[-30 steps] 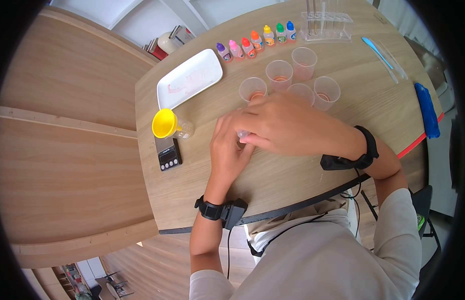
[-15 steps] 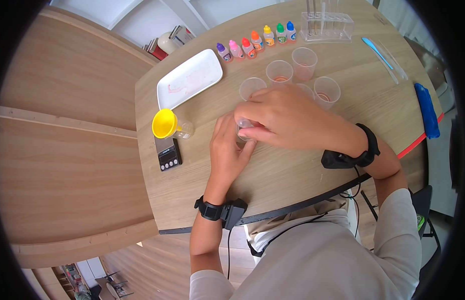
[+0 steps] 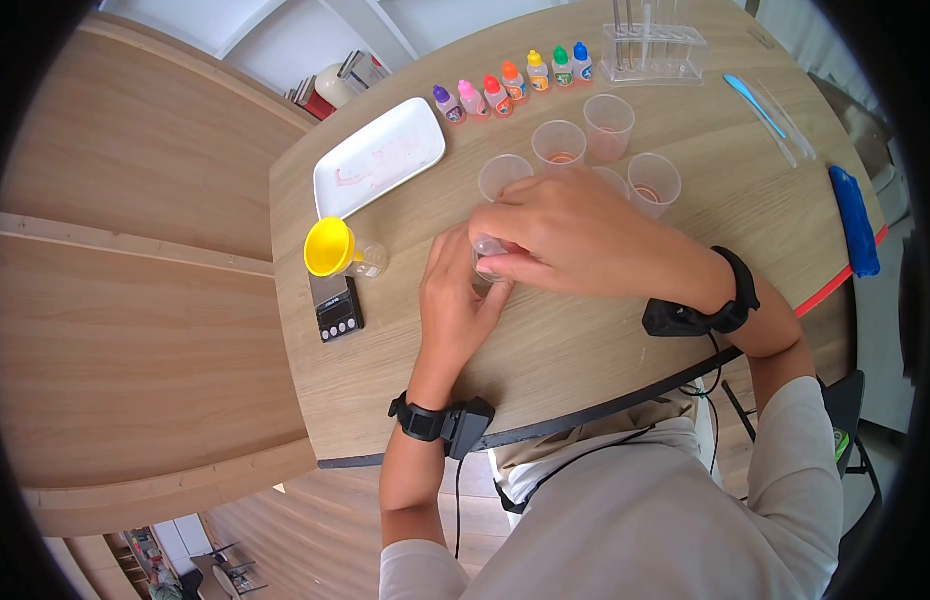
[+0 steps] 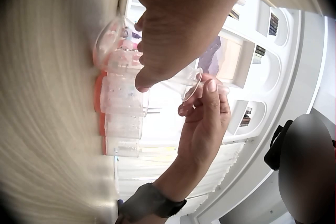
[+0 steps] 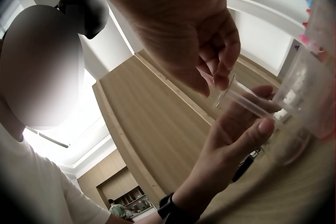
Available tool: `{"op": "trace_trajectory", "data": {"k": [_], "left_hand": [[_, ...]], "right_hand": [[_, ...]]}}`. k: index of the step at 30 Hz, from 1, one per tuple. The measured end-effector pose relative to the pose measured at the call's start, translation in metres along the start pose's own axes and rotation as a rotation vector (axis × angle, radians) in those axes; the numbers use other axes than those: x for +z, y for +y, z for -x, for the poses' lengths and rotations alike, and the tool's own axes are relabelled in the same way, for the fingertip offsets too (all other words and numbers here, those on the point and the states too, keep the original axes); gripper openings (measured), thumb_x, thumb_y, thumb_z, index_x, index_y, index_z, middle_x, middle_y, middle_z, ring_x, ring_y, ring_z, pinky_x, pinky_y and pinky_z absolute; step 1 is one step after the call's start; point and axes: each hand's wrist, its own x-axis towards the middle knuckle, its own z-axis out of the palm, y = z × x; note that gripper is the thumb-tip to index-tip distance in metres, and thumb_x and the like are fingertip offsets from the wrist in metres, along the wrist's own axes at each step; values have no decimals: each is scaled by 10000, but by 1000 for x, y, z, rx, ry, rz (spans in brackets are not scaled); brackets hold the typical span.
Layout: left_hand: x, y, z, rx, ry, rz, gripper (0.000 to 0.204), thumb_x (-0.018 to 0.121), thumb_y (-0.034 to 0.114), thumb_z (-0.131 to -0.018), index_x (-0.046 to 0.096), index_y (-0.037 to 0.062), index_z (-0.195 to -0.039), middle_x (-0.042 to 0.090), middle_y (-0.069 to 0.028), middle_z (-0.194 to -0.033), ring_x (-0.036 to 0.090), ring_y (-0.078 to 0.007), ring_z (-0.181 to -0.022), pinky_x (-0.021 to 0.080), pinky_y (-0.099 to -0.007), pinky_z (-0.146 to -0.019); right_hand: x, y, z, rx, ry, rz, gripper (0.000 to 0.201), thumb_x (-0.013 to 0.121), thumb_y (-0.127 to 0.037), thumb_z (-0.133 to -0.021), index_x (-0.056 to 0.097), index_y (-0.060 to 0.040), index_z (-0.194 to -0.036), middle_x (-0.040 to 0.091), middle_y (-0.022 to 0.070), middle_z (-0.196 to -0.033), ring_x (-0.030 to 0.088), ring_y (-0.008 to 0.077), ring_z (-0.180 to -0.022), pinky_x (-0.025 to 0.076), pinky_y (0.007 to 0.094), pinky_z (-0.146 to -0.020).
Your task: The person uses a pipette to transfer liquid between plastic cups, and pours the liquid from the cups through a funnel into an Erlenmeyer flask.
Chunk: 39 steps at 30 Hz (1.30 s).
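In the middle of the table my left hand (image 3: 453,290) grips a clear flask (image 5: 287,148) with a narrow neck and flared rim. The flask is mostly hidden by my hands in the head view. Above its mouth, my right hand (image 3: 560,235) pinches the translucent bulb of a dropper (image 4: 223,89) between thumb and fingers; its stem points down into the neck. Just beyond my hands stand several clear plastic cups (image 3: 653,182) holding a little reddish liquid. My right hand covers part of the nearer ones.
Dye bottles (image 3: 497,97) with coloured caps line the far side, beside a test tube rack (image 3: 675,68). To the left are a white tray (image 3: 425,120), a yellow funnel (image 3: 328,245) and a small scale (image 3: 337,312). Stirring sticks (image 3: 757,105) and a blue bundle (image 3: 853,220) lie right.
My right hand has shifted slightly up and right, uncovering the dropper bulb and flask mouth. My left hand has barely moved. In the last half second both hands stay still.
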Motion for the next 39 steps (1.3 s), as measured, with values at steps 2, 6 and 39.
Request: {"op": "trace_trajectory", "data": {"k": [2, 6, 39], "left_hand": [[0, 0, 0, -3, 1, 2, 501, 737, -20, -661, 579, -19, -1136, 607, -184, -1144, 553, -384, -1066, 477, -420, -872], [0, 0, 0, -2, 3, 3, 496, 735, -21, -661, 583, -15, -1133, 608, -184, -1139, 556, -385, -1061, 479, -419, -867], [0, -4, 3, -20, -38, 23, 428, 725, -14, -686, 585, -7, -1090, 610, -170, -1108, 562, -383, -1026, 486, -415, -815]], "right_hand": [[0, 0, 0, -2, 5, 0, 204, 699, -249, -823, 564, -96, -807, 544, 34, -653, 543, 239, -602, 370, 373, -588], [-4, -3, -2, 14, -50, 5, 194, 667, -254, -840, 598, -73, -845, 580, 90, -663, 576, 285, -619, 408, 409, -575], [10, -4, -1, -47, -27, -50, 215, 602, -256, -878, 599, -41, -864, 641, 134, -716, 631, 331, -683, 475, 445, -575]]}}
